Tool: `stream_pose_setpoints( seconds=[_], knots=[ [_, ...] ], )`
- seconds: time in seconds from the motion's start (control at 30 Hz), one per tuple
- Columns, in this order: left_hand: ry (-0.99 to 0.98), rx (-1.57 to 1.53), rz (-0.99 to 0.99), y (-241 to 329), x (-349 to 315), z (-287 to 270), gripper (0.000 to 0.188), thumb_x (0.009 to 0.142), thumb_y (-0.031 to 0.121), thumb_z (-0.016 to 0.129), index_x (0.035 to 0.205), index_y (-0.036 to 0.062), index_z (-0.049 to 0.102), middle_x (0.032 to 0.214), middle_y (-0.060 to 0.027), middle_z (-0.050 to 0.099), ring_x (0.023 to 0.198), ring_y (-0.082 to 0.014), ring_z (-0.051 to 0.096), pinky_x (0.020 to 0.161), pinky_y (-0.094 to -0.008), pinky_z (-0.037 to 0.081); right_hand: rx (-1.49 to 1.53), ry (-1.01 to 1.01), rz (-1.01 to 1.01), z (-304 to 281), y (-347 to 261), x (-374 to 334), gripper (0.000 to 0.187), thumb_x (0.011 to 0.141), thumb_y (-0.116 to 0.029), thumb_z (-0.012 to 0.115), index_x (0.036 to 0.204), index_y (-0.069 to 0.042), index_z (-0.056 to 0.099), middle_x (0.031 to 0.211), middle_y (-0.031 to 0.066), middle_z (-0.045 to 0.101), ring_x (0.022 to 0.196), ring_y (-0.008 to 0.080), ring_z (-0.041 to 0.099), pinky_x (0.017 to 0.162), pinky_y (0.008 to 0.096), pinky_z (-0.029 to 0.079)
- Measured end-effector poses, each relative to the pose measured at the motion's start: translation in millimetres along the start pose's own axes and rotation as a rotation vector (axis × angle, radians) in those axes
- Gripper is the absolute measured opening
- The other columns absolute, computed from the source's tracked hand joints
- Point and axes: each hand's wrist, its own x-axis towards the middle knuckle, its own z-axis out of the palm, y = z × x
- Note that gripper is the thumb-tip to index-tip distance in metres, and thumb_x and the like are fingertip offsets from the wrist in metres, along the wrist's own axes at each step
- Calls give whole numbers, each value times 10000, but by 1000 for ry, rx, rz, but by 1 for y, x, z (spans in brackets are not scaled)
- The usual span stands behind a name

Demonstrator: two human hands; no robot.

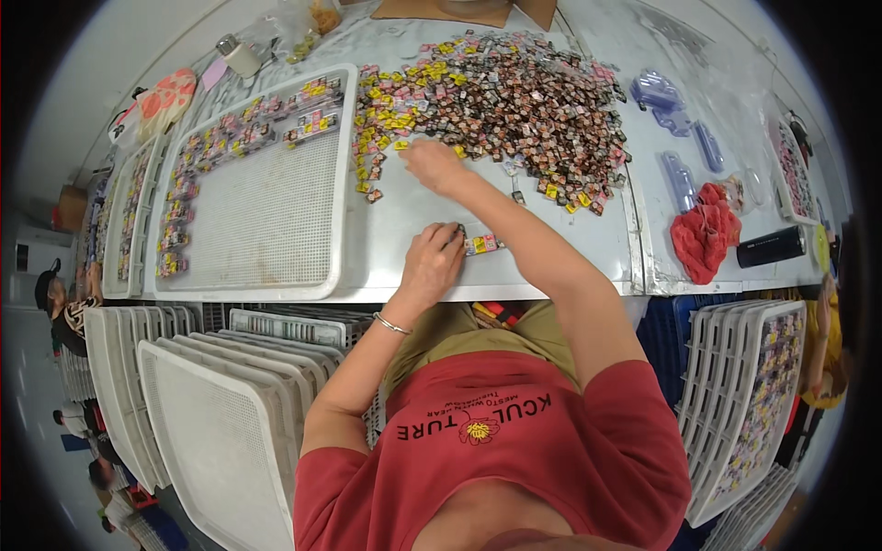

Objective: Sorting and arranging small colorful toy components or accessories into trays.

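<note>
My left hand (434, 264), a bracelet at its wrist, rests near the table's front edge. Its fingers are closed on the left end of a short row of small colourful pieces (483, 244); the hand hides part of the row. Farther out, my right hand (435, 169) reaches across to the near left edge of a big loose heap of small pieces (524, 101), mostly dark brown with yellow and pink ones. Its fingertips are pinched at a small yellow piece (401, 145). The pieces are too small to name their kind.
Left of the heap lies a white mesh tray (342, 184) with rows of pieces along its far and left sides. At right are clear plastic packs (657, 92), a red cloth (703, 234) and a black bottle (772, 247). Stacked trays (211, 432) stand below the table.
</note>
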Motion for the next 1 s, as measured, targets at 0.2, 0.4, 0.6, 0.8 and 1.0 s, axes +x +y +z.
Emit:
stream_pose_setpoints(
  seconds=[0.2,0.4,0.6,0.8,1.0],
  knots=[
    [182,-194,-130,-32,-8,-8,218,819,23,547,1025,-14,609,1078,-195,590,1006,-362,552,873,-410,437,-89,15,-15,5,-9,-22,102,762,-22,514,816,22,588,1016,181,522,895,359,550,802,430,472],
    [409,44,-372,-132,74,-4,280,818,8,520,1087,-53,572,1136,-247,549,1076,-385,504,930,-436,402,-40,133,36,-16,14,-56,84,776,-8,482,765,25,559,959,189,518,873,354,557,761,434,476],
    [271,347,-322,-150,87,34,323,727,-61,537,1045,-37,580,1080,-207,561,994,-357,521,875,-409,429,-83,8,146,-22,32,-86,151,775,-43,555,909,7,604,959,181,518,926,345,566,771,429,497],
    [284,166,-234,-138,85,20,311,683,-85,556,974,6,620,911,-154,595,838,-314,565,756,-396,476,135,131,220,-34,45,-94,173,738,-88,677,892,-42,614,887,144,539,873,334,571,751,405,476],
    [308,-417,-564,-149,81,-3,324,742,-67,543,1052,-1,611,926,-167,619,844,-298,614,729,-373,501,193,55,227,-38,52,-95,208,731,-95,687,919,-43,614,899,138,544,881,328,570,758,392,475]
  ],
)
